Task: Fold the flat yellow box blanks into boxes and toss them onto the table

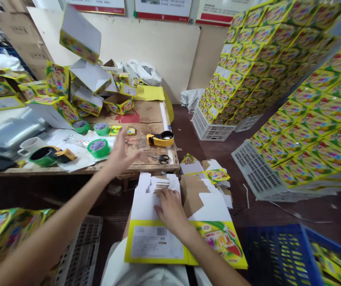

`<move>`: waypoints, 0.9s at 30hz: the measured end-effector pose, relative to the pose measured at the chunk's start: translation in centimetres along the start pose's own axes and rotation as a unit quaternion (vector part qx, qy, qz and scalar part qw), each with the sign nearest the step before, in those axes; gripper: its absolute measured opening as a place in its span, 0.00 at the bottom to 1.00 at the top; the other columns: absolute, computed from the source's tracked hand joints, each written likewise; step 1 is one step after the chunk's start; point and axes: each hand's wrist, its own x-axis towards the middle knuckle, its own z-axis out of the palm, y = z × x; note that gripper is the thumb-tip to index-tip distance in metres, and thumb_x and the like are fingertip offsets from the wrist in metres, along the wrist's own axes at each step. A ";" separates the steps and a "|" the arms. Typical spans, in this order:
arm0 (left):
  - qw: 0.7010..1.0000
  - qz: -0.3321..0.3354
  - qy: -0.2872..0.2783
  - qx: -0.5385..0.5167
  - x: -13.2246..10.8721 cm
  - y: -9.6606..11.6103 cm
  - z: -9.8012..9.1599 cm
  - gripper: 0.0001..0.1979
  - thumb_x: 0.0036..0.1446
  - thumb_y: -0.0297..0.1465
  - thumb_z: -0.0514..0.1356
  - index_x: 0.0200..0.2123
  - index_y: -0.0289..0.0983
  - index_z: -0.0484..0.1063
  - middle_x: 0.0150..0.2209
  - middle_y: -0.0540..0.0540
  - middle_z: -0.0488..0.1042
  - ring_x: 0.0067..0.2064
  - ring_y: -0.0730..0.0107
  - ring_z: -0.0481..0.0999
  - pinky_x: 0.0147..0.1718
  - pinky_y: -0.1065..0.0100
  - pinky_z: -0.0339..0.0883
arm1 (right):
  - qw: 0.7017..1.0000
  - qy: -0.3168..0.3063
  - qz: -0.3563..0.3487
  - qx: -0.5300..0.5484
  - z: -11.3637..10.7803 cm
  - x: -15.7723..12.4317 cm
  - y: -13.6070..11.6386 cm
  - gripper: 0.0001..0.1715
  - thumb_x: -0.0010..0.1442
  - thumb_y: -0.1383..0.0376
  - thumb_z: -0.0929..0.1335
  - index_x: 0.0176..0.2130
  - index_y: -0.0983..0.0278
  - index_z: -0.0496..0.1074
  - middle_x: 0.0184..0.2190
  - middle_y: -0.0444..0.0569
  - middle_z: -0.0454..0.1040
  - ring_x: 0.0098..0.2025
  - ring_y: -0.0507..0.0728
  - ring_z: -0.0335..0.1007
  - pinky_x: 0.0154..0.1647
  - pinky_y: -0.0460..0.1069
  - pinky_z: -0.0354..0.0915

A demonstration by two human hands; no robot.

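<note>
The right hand (170, 208) lies flat on an unfolded yellow carton (182, 234) on the lap. The left hand (121, 153) is open, fingers spread, above the counter (155, 119). Just beside this grip lies a green tape roll (99, 147); scissors (160, 158) lie near it.

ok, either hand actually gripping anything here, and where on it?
No grip. The right hand lies flat, palm down, on the white flaps of the flattened carton on the lap. The left hand is open in mid-air over the table, near a green tape roll.
</note>
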 end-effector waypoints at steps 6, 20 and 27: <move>0.964 -0.227 -0.077 -0.111 -11.8 -3.7 5.3 0.30 0.56 0.43 0.57 0.59 0.37 0.55 0.61 0.37 0.58 0.63 0.55 0.58 0.60 0.49 0.54 | 1.000 0.001 0.026 -0.003 -0.1 -0.4 -0.4 0.05 0.57 0.64 0.67 0.30 0.63 0.68 0.37 0.50 0.68 0.43 0.61 0.60 0.47 0.57 0.55; 0.689 -0.247 -0.455 -0.508 -14.9 4.1 4.0 0.29 0.51 0.49 0.61 0.54 0.45 0.67 0.53 0.43 0.71 0.57 0.54 0.67 0.57 0.52 0.59 | 0.986 0.114 -0.073 0.101 -4.1 -6.6 -3.0 0.05 0.59 0.69 0.66 0.32 0.60 0.65 0.30 0.41 0.69 0.35 0.55 0.60 0.47 0.53 0.45; 0.725 -0.223 -0.495 -0.425 -16.3 6.4 4.2 0.23 0.53 0.44 0.61 0.53 0.47 0.68 0.47 0.46 0.75 0.43 0.60 0.75 0.43 0.60 0.69 | 0.982 0.168 -0.078 0.033 -4.1 -8.7 -2.4 0.11 0.55 0.58 0.71 0.29 0.61 0.68 0.32 0.43 0.69 0.36 0.55 0.60 0.45 0.53 0.48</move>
